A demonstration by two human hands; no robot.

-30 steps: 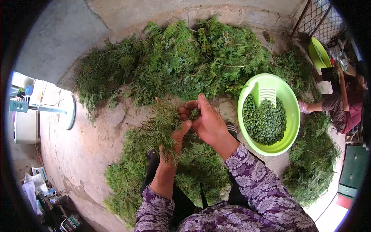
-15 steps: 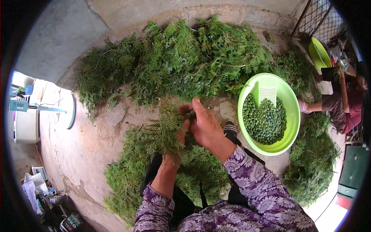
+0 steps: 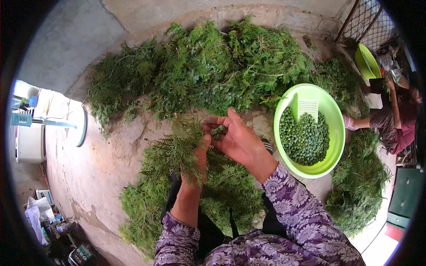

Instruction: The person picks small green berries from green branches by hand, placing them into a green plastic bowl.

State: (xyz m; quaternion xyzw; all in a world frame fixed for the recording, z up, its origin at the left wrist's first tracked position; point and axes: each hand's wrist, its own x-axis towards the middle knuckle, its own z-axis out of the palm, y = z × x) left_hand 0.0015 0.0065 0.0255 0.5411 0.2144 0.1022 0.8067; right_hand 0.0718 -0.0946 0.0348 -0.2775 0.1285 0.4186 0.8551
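My left hand (image 3: 201,162) is closed around a leafy green conifer sprig (image 3: 174,148), which hides most of its fingers. Beside it, my right hand (image 3: 241,141) is curled palm up, cupping a few small green cones (image 3: 218,131) in the fingers. Right of my hands stands a lime-green basin (image 3: 340,133) with a ribbed washboard panel. Many round green cones (image 3: 301,144) lie in its lower part. Cut conifer branches (image 3: 146,206) are heaped below my hands, around my legs.
A long pile of conifer branches (image 3: 213,66) lies along the wall, and another heap (image 3: 359,190) is at the right. Far right, a person (image 3: 395,119) sits near a second green basin (image 3: 364,62). A white fan-like stand (image 3: 81,126) is at left.
My right hand has turned and opened a little, so the cones in it now show. My left hand has moved slightly left with the sprig.
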